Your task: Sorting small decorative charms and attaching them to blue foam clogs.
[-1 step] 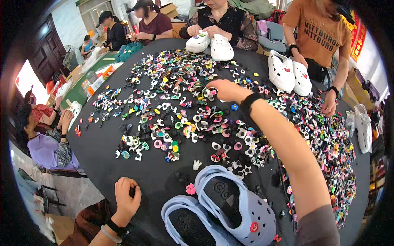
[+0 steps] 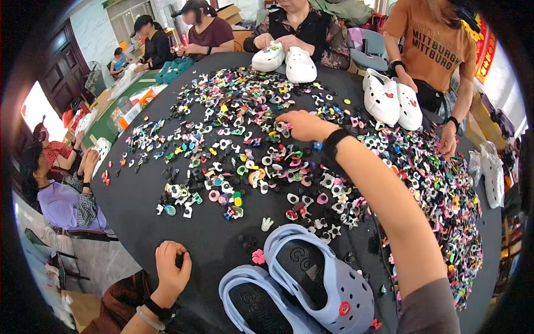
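Note:
My right hand (image 2: 303, 125), with a black band on the wrist, reaches far across the black round table (image 2: 144, 183). Its fingertips are pinched down on a small charm among the many colourful shoe charms (image 2: 245, 150) spread there. My left hand (image 2: 169, 270) rests at the table's near edge, fingers curled in, nothing visible in it. A pair of pale blue clogs (image 2: 317, 284) lies in front of me, soles down, one with a red charm on its toe. A pink flower charm (image 2: 258, 256) and a white hand-shaped charm (image 2: 267, 224) lie beside them.
Other people sit and stand around the table. One across from me holds white clogs (image 2: 286, 61). A person in an orange shirt at the right has another white pair (image 2: 392, 100). A dense heap of charms (image 2: 445, 195) covers the right side. Seated people are at the left.

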Motion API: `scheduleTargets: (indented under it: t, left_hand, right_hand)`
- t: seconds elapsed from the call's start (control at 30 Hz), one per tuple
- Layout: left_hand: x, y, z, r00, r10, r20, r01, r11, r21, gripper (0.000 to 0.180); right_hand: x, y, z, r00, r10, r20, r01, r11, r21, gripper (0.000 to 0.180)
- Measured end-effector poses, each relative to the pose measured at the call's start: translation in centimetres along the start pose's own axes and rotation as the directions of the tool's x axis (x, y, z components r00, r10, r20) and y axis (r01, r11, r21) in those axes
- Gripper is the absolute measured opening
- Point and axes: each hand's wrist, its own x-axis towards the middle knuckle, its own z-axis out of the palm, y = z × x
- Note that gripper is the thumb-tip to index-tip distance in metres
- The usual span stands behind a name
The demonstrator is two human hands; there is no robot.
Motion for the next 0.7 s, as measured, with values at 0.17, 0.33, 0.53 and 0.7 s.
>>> scheduleTargets:
  t: [0.17, 0.33, 0.53, 0.7]
  left_hand:
    - [0.0, 0.0, 0.2, 1.000, -0.003, -0.006, 0.003, 0.999, -0.033, 0.016]
    - [0.2, 0.2, 0.2, 1.000, 0.001, -0.009, -0.001, 1.000, -0.028, 0.017]
    - [0.1, 0.1, 0.2, 1.000, 0.003, -0.024, -0.003, 1.000, -0.023, 0.017]
    - [0.0, 0.2, -0.1, 1.000, 0.007, -0.022, -0.007, 1.000, -0.017, 0.017]
  right_hand:
    - [1.5, -1.0, 0.2, 0.983, -0.149, 0.106, 0.118, 0.961, 0.248, 0.044]
    - [0.1, 1.5, -2.0, 0.992, -0.092, -0.085, 0.101, 0.989, 0.107, 0.051]
    - [-3.8, -0.3, -2.0, 0.840, -0.499, 0.211, 0.357, 0.802, 0.478, 0.049]
    - [-6.6, 1.7, -3.8, 0.969, -0.215, 0.124, 0.215, 0.976, 0.010, 0.026]
